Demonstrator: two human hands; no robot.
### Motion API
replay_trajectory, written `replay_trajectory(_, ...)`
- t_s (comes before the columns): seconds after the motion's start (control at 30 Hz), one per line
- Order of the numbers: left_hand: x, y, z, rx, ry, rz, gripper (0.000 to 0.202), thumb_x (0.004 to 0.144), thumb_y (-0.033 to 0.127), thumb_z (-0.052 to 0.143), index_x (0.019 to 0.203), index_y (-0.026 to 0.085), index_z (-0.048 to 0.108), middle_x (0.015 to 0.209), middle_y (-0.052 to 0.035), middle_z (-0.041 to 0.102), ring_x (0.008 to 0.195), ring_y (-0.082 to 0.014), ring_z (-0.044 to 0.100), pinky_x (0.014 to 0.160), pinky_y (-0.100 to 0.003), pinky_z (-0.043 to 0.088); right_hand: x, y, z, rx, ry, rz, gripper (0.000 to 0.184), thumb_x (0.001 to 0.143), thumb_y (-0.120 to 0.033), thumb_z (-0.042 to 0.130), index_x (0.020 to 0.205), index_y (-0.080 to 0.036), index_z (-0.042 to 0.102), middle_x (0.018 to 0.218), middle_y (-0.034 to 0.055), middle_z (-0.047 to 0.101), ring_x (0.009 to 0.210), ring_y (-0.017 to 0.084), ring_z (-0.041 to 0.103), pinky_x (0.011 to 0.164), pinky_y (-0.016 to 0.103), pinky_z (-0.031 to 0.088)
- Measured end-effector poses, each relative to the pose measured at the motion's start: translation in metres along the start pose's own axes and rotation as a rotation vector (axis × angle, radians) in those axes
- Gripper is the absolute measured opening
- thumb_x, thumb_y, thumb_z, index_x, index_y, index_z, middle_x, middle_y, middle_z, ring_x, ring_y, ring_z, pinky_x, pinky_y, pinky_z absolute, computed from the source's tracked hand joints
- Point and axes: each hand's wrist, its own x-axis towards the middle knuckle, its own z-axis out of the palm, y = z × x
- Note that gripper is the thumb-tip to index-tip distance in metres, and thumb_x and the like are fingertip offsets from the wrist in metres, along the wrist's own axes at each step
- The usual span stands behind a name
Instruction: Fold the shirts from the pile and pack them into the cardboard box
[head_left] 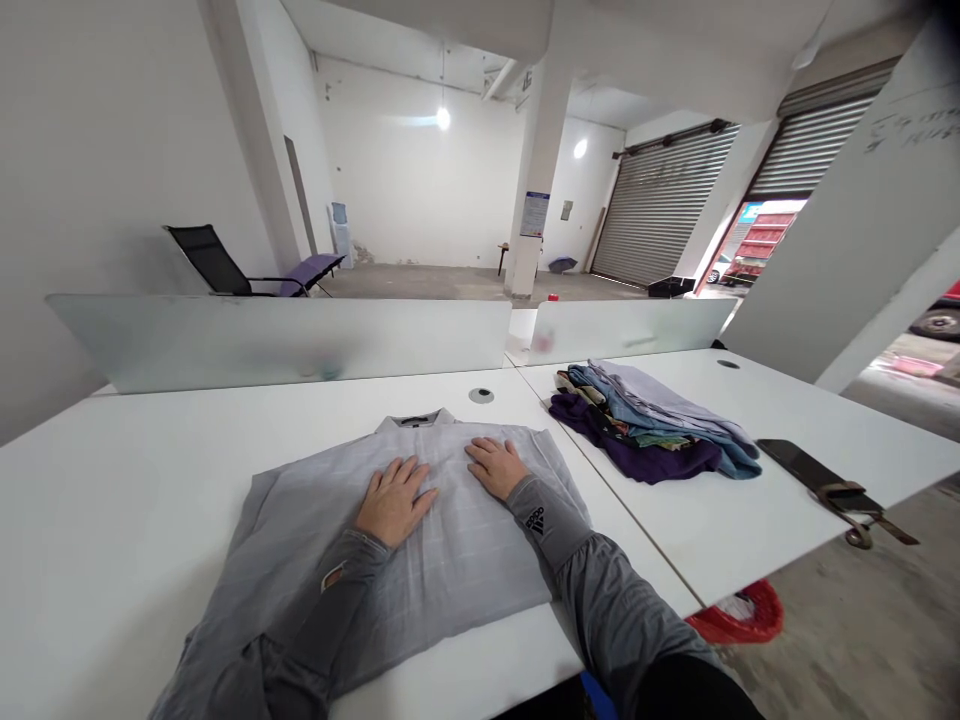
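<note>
A light grey checked shirt (pixel 300 540) lies spread flat on the white table (pixel 112 520), collar away from me. My left hand (pixel 394 497) rests palm down on its middle, fingers stretched out flat. My right hand (pixel 497 465) lies flat on the shirt just to the right, fingers also extended. Both arms wear grey sleeves. Neither hand holds anything.
A pile of folded clothes (pixel 652 430), purple, blue and lilac, sits on the adjoining table to the right. A dark flat object with a strap (pixel 825 478) lies near that table's right edge. Frosted divider panels (pixel 277 340) stand along the back. A red basket (pixel 739 612) sits on the floor.
</note>
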Motion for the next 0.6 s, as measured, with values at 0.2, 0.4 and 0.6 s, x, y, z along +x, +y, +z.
replay_trajectory(0.2, 0.0012, -0.002, 0.0031, -0.025, 0.002, -0.004, 0.05, 0.096, 0.047, 0.037, 0.14, 0.025, 0.048, 0.152, -0.0073, 0.039, 0.141, -0.031, 0.03, 0.112, -0.053, 0.025, 0.0006, 0.0011, 0.0012, 0.014, -0.003, 0.002, 0.045, 0.098, -0.04, 0.038, 0.14, -0.027, 0.048, 0.148, 0.009, 0.044, 0.138, 0.025, 0.033, 0.11, 0.061, 0.02)
replay_trajectory(0.4, 0.0008, -0.0014, 0.0008, -0.027, 0.009, 0.004, 0.051, 0.096, 0.047, 0.037, 0.14, 0.023, 0.049, 0.152, -0.0073, 0.04, 0.14, -0.0313, 0.031, 0.111, -0.052, 0.026, 0.0009, 0.0023, 0.0022, 0.006, -0.006, -0.004, 0.045, 0.098, -0.038, 0.036, 0.14, -0.026, 0.047, 0.149, 0.0092, 0.043, 0.138, 0.025, 0.033, 0.11, 0.06, 0.02)
replay_trajectory(0.6, 0.001, -0.0013, 0.0007, -0.03, -0.002, -0.005, 0.051, 0.096, 0.049, 0.037, 0.14, 0.025, 0.048, 0.152, -0.0073, 0.04, 0.14, -0.0315, 0.03, 0.112, -0.053, 0.025, 0.0012, 0.0013, -0.0005, -0.015, -0.031, -0.002, 0.046, 0.099, -0.037, 0.034, 0.142, -0.026, 0.046, 0.149, 0.0098, 0.042, 0.138, 0.025, 0.031, 0.109, 0.059, 0.02)
